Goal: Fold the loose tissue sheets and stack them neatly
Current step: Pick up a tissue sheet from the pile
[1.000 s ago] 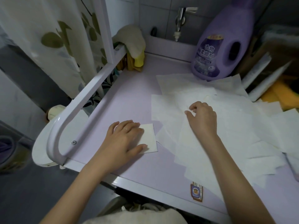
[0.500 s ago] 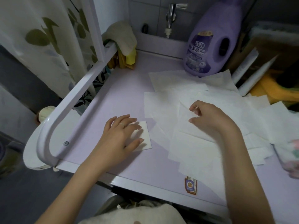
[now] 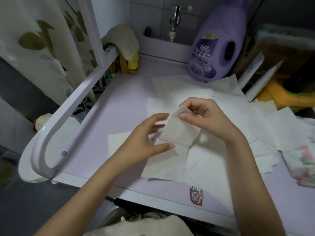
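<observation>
Progress: early, by my read. A folded tissue square [image 3: 117,140] lies flat on the lavender tabletop [image 3: 119,99] at the near left, partly hidden behind the left hand [image 3: 144,138]. I can't tell whether it is one piece or several stacked. That is all the finished output in view.

In hand now: one tissue sheet [image 3: 179,133], lifted off the surface between the two hands. The right hand [image 3: 209,120] pinches its top corner between thumb and forefinger. The left hand is spread, fingers fairly straight, at the sheet's left edge. Its index finger looks to touch that edge, but I see no clamp on it. The hands are close together with the sheet between them. The sheet hangs creased and is not a clean fold yet.

Remaining: loose tissue sheets [image 3: 213,164] — many, overlapping, fanned over the middle and right of the tabletop. They run back to the fabric softener bottle [image 3: 219,48] and reach its base. The overlap makes a count impossible. A patterned soft pack [image 3: 301,166] sits at the right edge, likely the tissue wrapper, unconfirmed.

Judgement: the bulk of the work is ahead. Each sheet needs folding, then placing on the square at left. Stack neatness can't be assessed — the hand covers it.
</observation>
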`<state>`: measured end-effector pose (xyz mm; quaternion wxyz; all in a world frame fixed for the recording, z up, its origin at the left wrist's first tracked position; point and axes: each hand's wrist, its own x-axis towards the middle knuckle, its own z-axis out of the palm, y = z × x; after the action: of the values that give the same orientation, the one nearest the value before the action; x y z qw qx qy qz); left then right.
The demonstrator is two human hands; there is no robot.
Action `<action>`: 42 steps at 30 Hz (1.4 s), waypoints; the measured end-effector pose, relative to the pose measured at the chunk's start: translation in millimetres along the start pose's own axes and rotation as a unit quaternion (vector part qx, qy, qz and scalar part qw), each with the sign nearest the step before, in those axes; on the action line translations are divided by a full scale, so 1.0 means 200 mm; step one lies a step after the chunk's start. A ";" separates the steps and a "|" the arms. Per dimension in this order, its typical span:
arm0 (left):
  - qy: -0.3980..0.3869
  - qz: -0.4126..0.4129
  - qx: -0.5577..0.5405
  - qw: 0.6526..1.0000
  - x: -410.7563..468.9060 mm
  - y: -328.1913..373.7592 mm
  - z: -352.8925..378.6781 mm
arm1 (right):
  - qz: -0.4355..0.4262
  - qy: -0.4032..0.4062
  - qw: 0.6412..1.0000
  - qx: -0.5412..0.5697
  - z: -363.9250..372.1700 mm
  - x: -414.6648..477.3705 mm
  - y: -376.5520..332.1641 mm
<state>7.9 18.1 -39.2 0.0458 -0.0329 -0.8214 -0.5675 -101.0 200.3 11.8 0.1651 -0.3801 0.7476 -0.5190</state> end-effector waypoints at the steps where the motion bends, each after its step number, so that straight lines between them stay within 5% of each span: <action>1: -0.002 0.000 -0.011 1.000 0.01 0.02 0.01 | -0.015 0.010 1.000 -0.001 0.01 0.00 -0.01; 12: 0.131 0.037 -0.127 0.982 -0.06 0.03 -0.10 | 0.007 0.093 0.992 0.080 0.08 0.04 0.04; 22: 0.156 0.089 -0.059 0.982 -0.15 0.03 -0.21 | 0.052 0.006 0.994 0.092 0.23 0.07 0.07; 28: 0.183 -0.073 -0.239 0.951 -0.18 0.02 -0.26 | 0.074 0.063 0.986 0.133 0.30 0.08 0.07; 35: 0.234 -0.132 -0.100 0.958 -0.19 -0.04 -0.24 | 0.174 0.078 0.969 0.157 0.39 0.09 0.10; 42: 0.253 -0.174 0.026 0.951 -0.22 -0.18 -0.28 | 0.234 0.037 0.972 0.011 0.47 0.08 0.16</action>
<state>50.9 -47.9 -58.3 0.1535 0.2568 -0.7905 -0.5344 -63.8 133.8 -53.8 0.2582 -0.1736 0.8157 -0.4877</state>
